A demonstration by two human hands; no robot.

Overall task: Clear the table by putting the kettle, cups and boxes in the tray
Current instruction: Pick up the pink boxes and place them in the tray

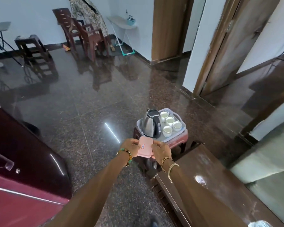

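Observation:
A pink box (145, 148) with a small label on its lid is held between my left hand (129, 147) and my right hand (161, 150), in the air just in front of a reddish stool. On that stool rests a pale grey tray (182, 120). Inside the tray stand a steel kettle (150, 123) with a black handle and several white cups (169, 121) to its right. Both hands grip the box by its short sides.
A dark brown wooden table (211, 185) lies at the lower right, beside the stool. A maroon fridge (15, 161) fills the lower left. Brown plastic chairs (87, 31), a small stool (31, 46) and an ironing board (121, 23) stand by the far wall, where a person is partly seen.

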